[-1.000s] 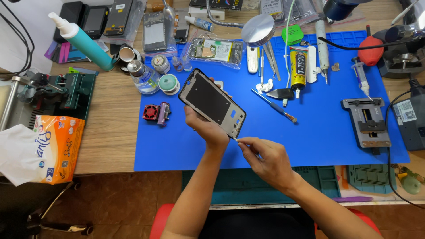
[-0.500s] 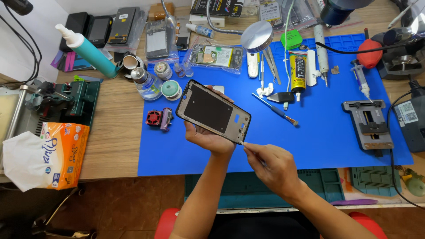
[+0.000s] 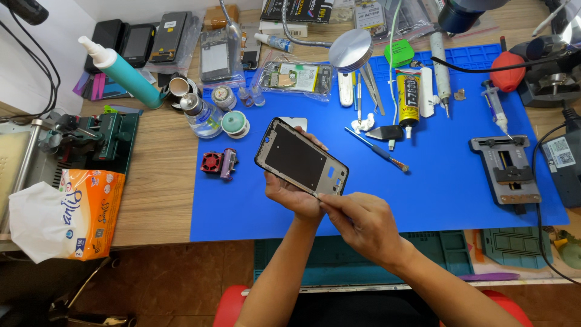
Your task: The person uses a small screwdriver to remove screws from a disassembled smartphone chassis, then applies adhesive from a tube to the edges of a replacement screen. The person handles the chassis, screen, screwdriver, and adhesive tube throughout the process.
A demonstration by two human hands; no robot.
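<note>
My left hand [image 3: 295, 197] holds a dark phone frame [image 3: 301, 158] tilted above the blue work mat [image 3: 448, 181], fingers wrapped behind it. My right hand [image 3: 362, 223] pinches a thin metal tool whose tip touches the frame's lower edge near its right corner. The tool is mostly hidden by my fingers.
On the mat lie a glue tube [image 3: 410, 95], tweezers [image 3: 368, 85], a small brush [image 3: 380, 151] and a metal holder jig [image 3: 507, 171]. A teal squeeze bottle [image 3: 124, 74], small jars [image 3: 212, 112] and a tissue pack [image 3: 68, 212] sit left. Phones and parts crowd the back edge.
My right hand moved left and closer to the frame, bringing the tool tip onto its lower edge. The frame shifted slightly and the view moved.
</note>
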